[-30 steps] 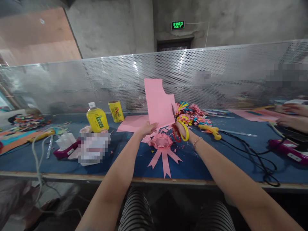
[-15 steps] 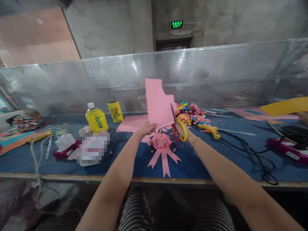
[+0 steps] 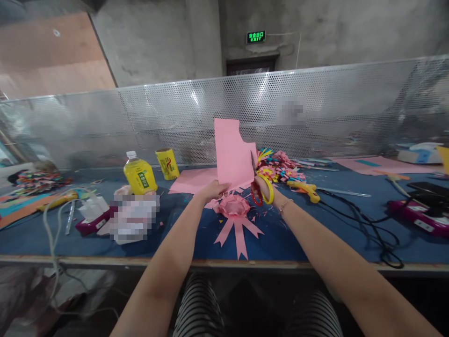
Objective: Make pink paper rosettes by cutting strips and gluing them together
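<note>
My left hand (image 3: 212,189) pinches the bottom edge of an upright pink paper sheet (image 3: 230,153) with a stepped cut-out at its top right. My right hand (image 3: 264,185) grips scissors (image 3: 258,186) with one red and one yellow handle loop. Their blades point up along the sheet's right edge. Below both hands a pink paper rosette (image 3: 235,209) with ribbon tails lies on the blue table (image 3: 280,238), with small pink scraps around it.
A yellow drink bottle (image 3: 139,173), a yellow can (image 3: 167,164) and flat pink sheets (image 3: 192,180) sit at left. A pile of coloured paper flowers (image 3: 280,167), a yellow glue gun (image 3: 305,188) and black cables (image 3: 372,229) lie at right. A perforated metal screen (image 3: 140,117) backs the table.
The scissors have worked a little along the sheet's right edge. At far right, another person's hands and a yellow sheet have left view.
</note>
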`<act>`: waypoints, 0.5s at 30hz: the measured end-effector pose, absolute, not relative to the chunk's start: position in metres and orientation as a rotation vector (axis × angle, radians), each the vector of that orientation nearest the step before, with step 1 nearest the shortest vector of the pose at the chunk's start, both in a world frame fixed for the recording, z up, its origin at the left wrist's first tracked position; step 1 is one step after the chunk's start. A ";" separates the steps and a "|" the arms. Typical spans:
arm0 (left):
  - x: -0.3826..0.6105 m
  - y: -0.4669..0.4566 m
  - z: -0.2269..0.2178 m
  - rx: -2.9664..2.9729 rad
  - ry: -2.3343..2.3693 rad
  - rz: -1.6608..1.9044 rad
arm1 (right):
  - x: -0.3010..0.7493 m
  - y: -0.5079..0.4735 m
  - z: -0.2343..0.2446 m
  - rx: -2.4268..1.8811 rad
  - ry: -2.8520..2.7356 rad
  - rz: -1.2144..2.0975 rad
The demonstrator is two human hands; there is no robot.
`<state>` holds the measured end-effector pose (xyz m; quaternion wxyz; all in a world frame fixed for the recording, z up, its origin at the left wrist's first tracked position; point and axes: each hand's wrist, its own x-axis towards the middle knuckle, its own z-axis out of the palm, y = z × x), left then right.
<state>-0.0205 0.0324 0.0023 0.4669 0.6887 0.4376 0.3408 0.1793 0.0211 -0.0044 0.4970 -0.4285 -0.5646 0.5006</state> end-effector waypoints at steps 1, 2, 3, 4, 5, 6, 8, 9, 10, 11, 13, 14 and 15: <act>-0.020 0.032 0.002 1.691 1.070 0.827 | 0.180 0.022 -0.005 -1.027 -1.344 1.238; -0.020 0.032 0.002 1.692 1.065 0.823 | 0.180 0.023 -0.006 -1.018 -1.328 1.252; -0.020 0.031 0.002 1.692 1.062 0.823 | 0.180 0.023 -0.006 -1.004 -1.330 1.245; -0.020 0.031 0.002 1.691 1.060 0.826 | 0.180 0.024 -0.007 -0.998 -1.335 1.229; -0.020 0.030 0.003 1.686 1.060 0.830 | 0.179 0.024 -0.007 -1.001 -1.336 1.209; -0.020 0.030 0.003 1.679 1.065 0.833 | 0.179 0.024 -0.007 -1.008 -1.335 1.185; -0.019 0.029 0.004 1.663 1.078 0.836 | 0.178 0.024 -0.007 -1.026 -1.346 1.129; -0.019 0.029 0.004 1.658 1.084 0.833 | 0.178 0.024 -0.007 -1.034 -1.359 1.104; -0.019 0.029 0.004 1.659 1.088 0.831 | 0.177 0.023 -0.007 -1.040 -1.376 1.083; -0.019 0.029 0.005 1.660 1.092 0.830 | 0.177 0.023 -0.007 -1.044 -1.393 1.066; -0.019 0.029 0.005 1.661 1.097 0.829 | 0.177 0.022 -0.007 -1.048 -1.429 1.037; -0.019 0.030 0.004 1.664 1.095 0.825 | 0.176 0.021 -0.007 -1.049 -1.440 1.025; -0.020 0.030 0.004 1.668 1.089 0.822 | 0.176 0.021 -0.007 -1.050 -1.446 1.014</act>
